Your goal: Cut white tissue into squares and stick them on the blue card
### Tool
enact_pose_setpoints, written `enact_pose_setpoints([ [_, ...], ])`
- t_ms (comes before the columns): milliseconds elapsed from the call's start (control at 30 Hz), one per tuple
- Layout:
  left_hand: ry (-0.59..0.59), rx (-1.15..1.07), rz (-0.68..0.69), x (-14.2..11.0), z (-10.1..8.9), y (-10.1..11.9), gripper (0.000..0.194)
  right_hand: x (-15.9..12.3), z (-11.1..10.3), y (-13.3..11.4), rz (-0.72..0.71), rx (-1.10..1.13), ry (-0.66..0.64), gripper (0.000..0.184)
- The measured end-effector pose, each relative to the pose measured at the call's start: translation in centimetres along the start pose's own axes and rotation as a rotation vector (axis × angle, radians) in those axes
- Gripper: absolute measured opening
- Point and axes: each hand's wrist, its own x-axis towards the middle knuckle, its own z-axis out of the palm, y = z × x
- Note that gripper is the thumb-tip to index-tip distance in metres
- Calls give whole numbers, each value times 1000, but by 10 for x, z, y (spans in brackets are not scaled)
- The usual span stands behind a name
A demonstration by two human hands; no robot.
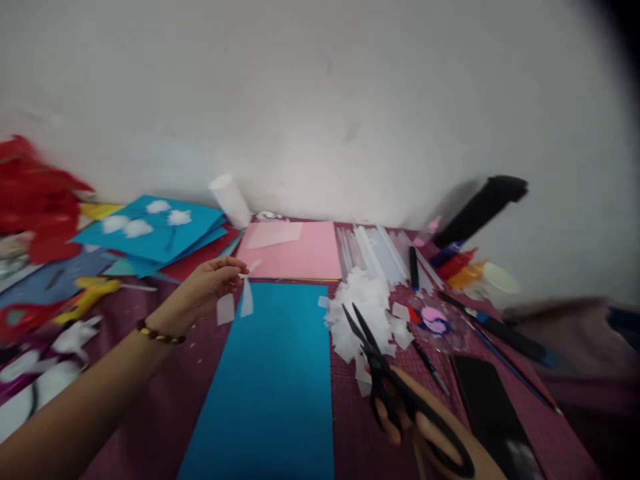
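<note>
My left hand [216,279], with a beaded bracelet at the wrist, pinches a thin white paper strip [247,300]. The strip hangs over the upper left edge of a blue sheet [280,373]. Just left of it lies a small white paper piece [225,309]. My right hand [395,420] has its fingers in the handles of black scissors [383,370], whose blades are slightly apart and point up and left. Beneath the blades is a pile of white paper pieces [361,300]. Part of the right hand is hidden by the scissors.
Behind the blue sheet lies pink paper [315,250]. Blue cards with white puffs [143,230], a yellow glue gun [90,300] and red material [40,200] are at left. Clear plastic strips [377,250], a phone [487,400] and pencils [520,373] lie at right. A wall rises behind.
</note>
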Motion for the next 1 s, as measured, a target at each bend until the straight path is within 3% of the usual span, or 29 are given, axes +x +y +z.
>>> enact_pose_setpoints([
  [100,146,19,30,-21,-46,-17,20,5,14,-7,25,-133,-133,65],
  [200,175,372,183,-36,-67,-33,10,14,38,-12,53,-239,-210,59],
  [333,79,986,395,-41,-64,-45,16,20,71,-16,100,-299,-174,56],
  [433,94,1163,419,-30,-51,-49,18,23,89,-16,131,-340,-100,62],
  [567,145,1078,438,-2,-35,-52,27,28,100,-6,133,-419,-49,61],
  [700,161,875,412,21,-33,-49,11,34,97,10,99,-367,-49,61],
  [767,142,746,372,26,-33,-44,15,34,93,10,56,-329,-63,63],
  [867,42,540,296,22,-22,-37,20,30,85,-4,-16,-281,-101,64],
  [1000,-203,282,161,1,16,-25,26,23,64,-23,-46,-256,-44,63],
])
